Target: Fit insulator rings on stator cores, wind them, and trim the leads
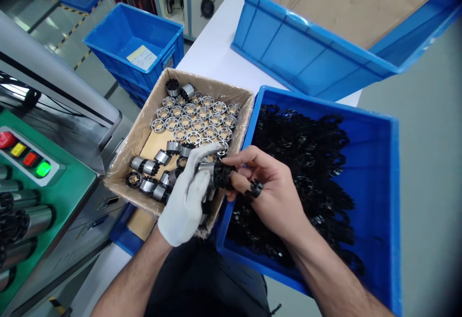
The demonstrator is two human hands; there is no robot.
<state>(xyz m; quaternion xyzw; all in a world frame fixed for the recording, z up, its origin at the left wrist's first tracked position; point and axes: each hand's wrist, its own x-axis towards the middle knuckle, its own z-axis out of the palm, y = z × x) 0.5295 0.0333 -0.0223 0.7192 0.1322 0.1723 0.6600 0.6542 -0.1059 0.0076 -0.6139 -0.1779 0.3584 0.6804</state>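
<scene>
My left hand (189, 194), in a white glove, grips a silver metal ring core (206, 167) above the carton. My bare right hand (269, 189) pinches a black toothed plastic ring (223, 175) against the core's right end. A second black plastic ring (255, 189) sits at the fingers of my right hand. Below my left hand, the plastic-lined cardboard carton (139, 129) holds rows of bare metal cores (198, 125) standing on end. Several cores with black ends (148, 166) lie loosely in its near part. My fingers partly hide the held pieces.
A blue bin (377, 163) full of black plastic rings (314, 158) stands to the right. Behind it is a larger blue crate (274, 42) with brown sheet. Stacked blue bins (133, 28) stand beyond the carton. At left, a green machine top (68, 182) carries buttons and metal cylinders.
</scene>
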